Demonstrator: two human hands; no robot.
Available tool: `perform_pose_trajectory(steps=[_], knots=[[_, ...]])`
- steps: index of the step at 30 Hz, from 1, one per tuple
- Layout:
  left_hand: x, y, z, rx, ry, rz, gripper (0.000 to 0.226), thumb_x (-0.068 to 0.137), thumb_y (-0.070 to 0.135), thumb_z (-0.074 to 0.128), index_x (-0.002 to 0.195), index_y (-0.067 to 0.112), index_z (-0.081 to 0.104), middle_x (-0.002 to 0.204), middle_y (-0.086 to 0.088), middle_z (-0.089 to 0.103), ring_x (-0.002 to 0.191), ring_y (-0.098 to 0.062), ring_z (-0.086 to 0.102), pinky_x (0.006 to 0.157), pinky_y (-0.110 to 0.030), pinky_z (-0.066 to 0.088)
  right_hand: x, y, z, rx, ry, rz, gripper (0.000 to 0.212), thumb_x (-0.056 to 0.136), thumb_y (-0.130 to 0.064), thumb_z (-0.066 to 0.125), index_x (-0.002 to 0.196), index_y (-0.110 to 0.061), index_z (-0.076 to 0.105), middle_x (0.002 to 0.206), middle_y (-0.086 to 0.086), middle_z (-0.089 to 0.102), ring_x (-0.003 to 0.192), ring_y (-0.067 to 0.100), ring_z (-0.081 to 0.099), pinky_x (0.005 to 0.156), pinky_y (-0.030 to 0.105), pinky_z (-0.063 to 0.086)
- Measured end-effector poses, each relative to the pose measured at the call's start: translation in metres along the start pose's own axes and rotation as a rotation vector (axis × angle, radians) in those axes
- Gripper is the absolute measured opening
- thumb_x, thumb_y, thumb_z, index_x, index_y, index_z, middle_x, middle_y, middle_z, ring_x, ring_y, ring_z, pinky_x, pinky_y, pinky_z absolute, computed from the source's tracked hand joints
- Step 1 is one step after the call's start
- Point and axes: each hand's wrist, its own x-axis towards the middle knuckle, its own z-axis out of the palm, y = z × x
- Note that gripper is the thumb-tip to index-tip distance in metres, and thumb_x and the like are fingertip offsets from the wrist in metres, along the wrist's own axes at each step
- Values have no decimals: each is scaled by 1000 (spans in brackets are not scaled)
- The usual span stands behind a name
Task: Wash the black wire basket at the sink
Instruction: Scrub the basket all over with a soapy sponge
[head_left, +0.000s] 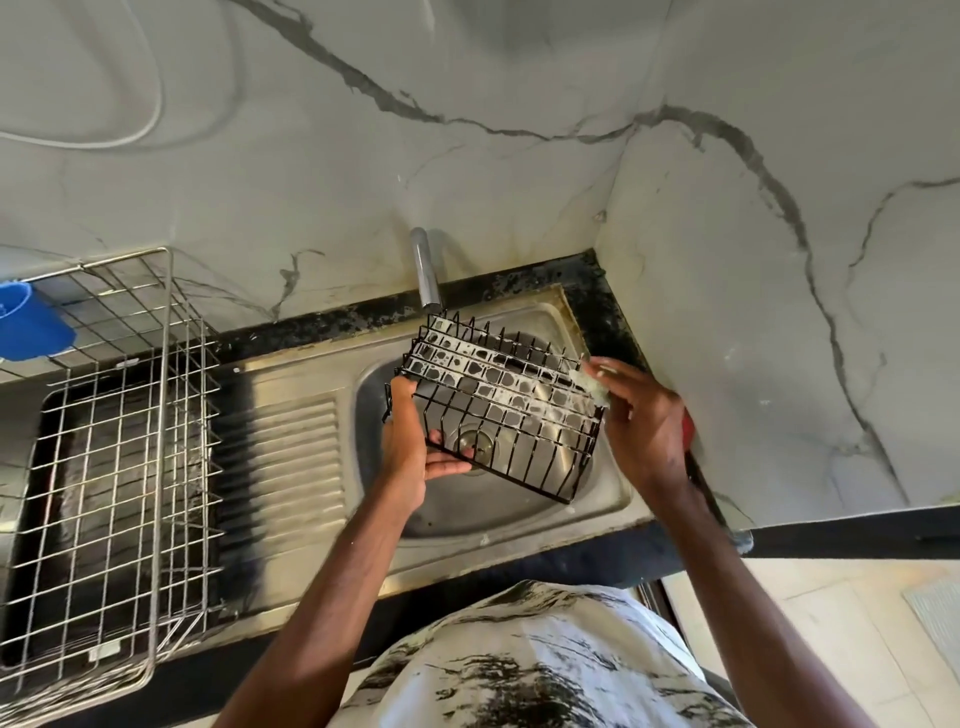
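Over the stainless sink (467, 506) in a marble corner, the left hand (410, 447) gripped the black wire basket (498, 405) by its left end above the basin. The right hand (644, 415) pinched a sudsy scrub pad (592, 383) at its right rim. Soapy wire could slip from that single grip.

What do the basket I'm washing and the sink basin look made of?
The black wire basket looks like thin metal wire with a glossy black coating: the rods shine, and soap film spans the gaps. The sink looks like brushed stainless steel: grey, dull reflections, pressed ribbed drainboard.
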Motion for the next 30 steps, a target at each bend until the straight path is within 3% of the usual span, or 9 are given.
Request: perform_pose_trajectory(steps=[3, 5, 10, 16, 20, 23, 25, 27, 30], knots=[[6, -4, -1, -51, 35, -33, 108, 61, 93, 47, 144, 25, 51, 127, -34, 63, 81, -44, 77, 64, -49, 63, -30, -17, 0, -4, -27, -31, 65, 74, 32, 52, 124, -6, 71, 138, 10, 62, 129, 17, 60, 95, 28, 56], [10, -5, -3, -62, 36, -34, 113, 56, 94, 47, 142, 21, 54, 131, -38, 60, 81, -45, 77, 64, -51, 63, -50, -28, -1, 3, -56, -10, 71, 70, 32, 52, 126, -7, 71, 145, 8, 57, 134, 16, 55, 98, 30, 55], [-2, 0, 2, -20, 27, -9, 66, 93, 77, 39, 140, 32, 48, 117, -29, 64, 81, -46, 76, 63, -49, 63, -73, -36, -4, 44, -105, -72, 64, 70, 33, 57, 117, -7, 76, 141, 1, 61, 134, 10, 55, 107, 17, 45], [-15, 4, 13, 140, 24, 88, 47, 94, 66, 51, 117, 25, 62, 113, -21, 66, 79, -41, 77, 68, -52, 65, -56, -36, 11, 45, -153, -130, 61, 76, 27, 56, 115, -14, 77, 136, -4, 66, 126, 7, 61, 89, 26, 60], [-31, 7, 24, 234, 37, 221, 20, 98, 48, 60, 88, 31, 56, 108, -14, 62, 97, -43, 74, 77, -55, 64, -18, -31, 13, 38, -74, -36, 48, 81, 22, 61, 111, -11, 77, 121, 5, 73, 102, 8, 73, 75, 14, 59], [-32, 6, 25, 366, 105, 392, 30, 96, 38, 67, 82, 16, 53, 83, -5, 56, 82, -26, 67, 75, -56, 64, 10, -35, 1, 172, 36, 192, 35, 89, 9, 67, 113, -15, 75, 107, 5, 78, 66, -9, 67, 53, 2, 46], [-30, 4, 24, 471, 123, 518, 32, 92, 32, 71, 95, 5, 55, 75, -2, 57, 70, -18, 58, 63, -38, 60, 25, -32, -3, 399, 40, 324, 36, 92, -1, 69, 121, -24, 72, 112, 0, 77, 74, 0, 72, 60, 15, 55], [-28, 5, 25, 579, 99, 563, 43, 86, 34, 77, 109, 9, 50, 77, 6, 62, 64, -7, 60, 60, -29, 54, 38, -33, -6, 555, 18, 339, 44, 92, -4, 71, 130, -26, 68, 119, -4, 74, 94, 15, 75, 75, 30, 61], [-21, 3, 25, 722, 62, 650, 66, 74, 52, 81, 117, 17, 46, 88, 9, 65, 74, -3, 66, 64, -25, 56, 51, -42, -5, 356, -8, 181, 43, 93, -6, 70, 131, -25, 67, 125, -7, 71, 106, 10, 71, 86, 23, 58]])
